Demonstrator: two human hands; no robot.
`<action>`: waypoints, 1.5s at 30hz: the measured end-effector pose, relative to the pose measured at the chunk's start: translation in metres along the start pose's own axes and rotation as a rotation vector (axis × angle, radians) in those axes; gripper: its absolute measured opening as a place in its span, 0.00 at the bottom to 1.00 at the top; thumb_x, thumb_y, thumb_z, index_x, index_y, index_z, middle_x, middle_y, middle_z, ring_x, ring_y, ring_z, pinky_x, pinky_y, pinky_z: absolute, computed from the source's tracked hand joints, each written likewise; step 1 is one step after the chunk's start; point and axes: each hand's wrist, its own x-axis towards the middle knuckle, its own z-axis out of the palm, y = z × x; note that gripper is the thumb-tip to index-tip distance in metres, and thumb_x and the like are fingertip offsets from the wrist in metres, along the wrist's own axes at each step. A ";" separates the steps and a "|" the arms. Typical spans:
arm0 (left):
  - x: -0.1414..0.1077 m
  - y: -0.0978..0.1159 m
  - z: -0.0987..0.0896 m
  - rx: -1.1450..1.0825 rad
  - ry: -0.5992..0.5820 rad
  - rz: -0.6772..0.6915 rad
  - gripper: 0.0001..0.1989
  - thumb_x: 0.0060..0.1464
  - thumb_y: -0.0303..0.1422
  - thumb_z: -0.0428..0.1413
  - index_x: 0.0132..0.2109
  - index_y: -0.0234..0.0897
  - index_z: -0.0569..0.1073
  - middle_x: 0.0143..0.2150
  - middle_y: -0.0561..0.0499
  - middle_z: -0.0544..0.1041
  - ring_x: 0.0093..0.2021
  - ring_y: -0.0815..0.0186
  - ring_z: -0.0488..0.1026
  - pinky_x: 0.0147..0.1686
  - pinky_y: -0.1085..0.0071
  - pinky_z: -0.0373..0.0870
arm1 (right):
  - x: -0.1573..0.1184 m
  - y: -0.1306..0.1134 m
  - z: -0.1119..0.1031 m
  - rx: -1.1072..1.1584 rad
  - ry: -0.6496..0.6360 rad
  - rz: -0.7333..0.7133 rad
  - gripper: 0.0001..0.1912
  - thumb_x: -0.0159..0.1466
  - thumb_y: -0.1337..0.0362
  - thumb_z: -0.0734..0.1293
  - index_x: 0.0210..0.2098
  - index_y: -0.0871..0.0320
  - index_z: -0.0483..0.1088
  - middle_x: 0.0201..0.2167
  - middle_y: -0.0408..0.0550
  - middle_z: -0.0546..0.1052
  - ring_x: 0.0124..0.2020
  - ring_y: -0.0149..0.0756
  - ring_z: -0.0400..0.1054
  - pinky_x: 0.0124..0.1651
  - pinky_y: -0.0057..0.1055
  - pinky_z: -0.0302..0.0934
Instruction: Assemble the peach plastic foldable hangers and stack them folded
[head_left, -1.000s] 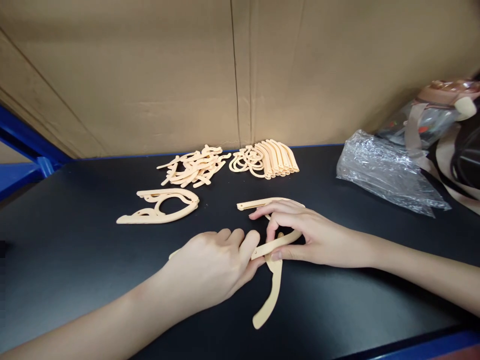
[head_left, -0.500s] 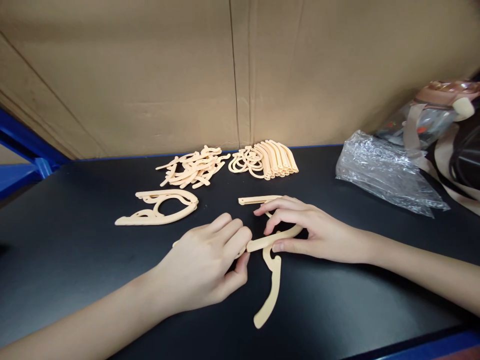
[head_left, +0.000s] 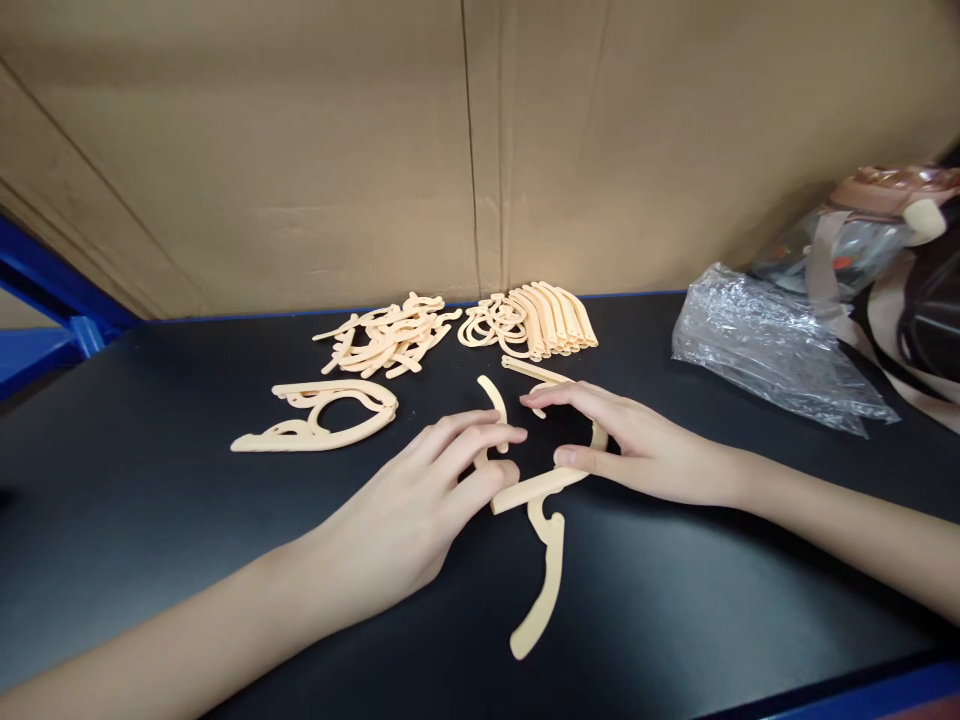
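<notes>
Brown cardboard [head_left: 337,130] stands like a wall behind the dark table [head_left: 135,470], and a crinkled plastic bag [head_left: 757,350] lies toward the table's right end. Next in size come the two hands. The right hand [head_left: 630,430] has its grip around the bend of the held hanger [head_left: 599,436], thumb on the near arm [head_left: 534,489] and fingers over the far arm [head_left: 529,371]. The left hand [head_left: 412,490] curls its fingers over a short strip [head_left: 493,397] (its thumb is hidden, so I cannot tell whether that grip really pinches anything). The held hanger lies leftward from the right palm, both of its free ends facing the left side. A folded hanger [head_left: 352,432] rests to the left, beyond the left wrist and touching neither hand. Smaller is the bent strip [head_left: 553,580] that reaches from beside the near arm toward the person; whether the two are joined is unclear. Smallest is the short strip, and the left hand is the nearer one: it sits beneath those fingers, its far tip poking out past them, its long axis pointing away from the person, roughly crosswise to the near arm, just beyond that arm's free end.
</notes>
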 end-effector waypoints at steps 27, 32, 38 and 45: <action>0.002 0.008 -0.008 -0.234 0.047 0.022 0.18 0.53 0.18 0.49 0.49 0.37 0.65 0.50 0.47 0.71 0.48 0.68 0.69 0.47 0.74 0.68 | 0.002 0.004 -0.001 -0.030 -0.035 -0.207 0.41 0.57 0.51 0.72 0.65 0.51 0.54 0.65 0.50 0.60 0.66 0.43 0.54 0.66 0.46 0.51; 0.001 0.006 -0.008 -0.206 0.068 0.007 0.20 0.51 0.16 0.45 0.49 0.37 0.65 0.50 0.46 0.72 0.47 0.65 0.69 0.44 0.70 0.68 | 0.004 0.003 -0.002 0.076 0.249 -0.155 0.17 0.64 0.56 0.67 0.50 0.55 0.70 0.48 0.48 0.75 0.48 0.38 0.71 0.53 0.38 0.66; 0.003 -0.007 -0.003 0.002 0.092 -0.124 0.15 0.56 0.18 0.44 0.44 0.37 0.68 0.39 0.51 0.75 0.42 0.63 0.70 0.49 0.60 0.62 | 0.008 0.009 -0.004 0.026 0.301 0.024 0.14 0.66 0.53 0.63 0.40 0.56 0.73 0.35 0.44 0.78 0.36 0.35 0.72 0.41 0.33 0.66; 0.005 -0.015 -0.002 0.136 0.205 -0.340 0.08 0.61 0.25 0.48 0.45 0.37 0.69 0.49 0.46 0.71 0.52 0.58 0.66 0.50 0.60 0.64 | 0.003 -0.004 -0.004 -0.063 0.049 -0.206 0.12 0.68 0.60 0.62 0.48 0.56 0.72 0.43 0.46 0.76 0.44 0.32 0.70 0.48 0.30 0.64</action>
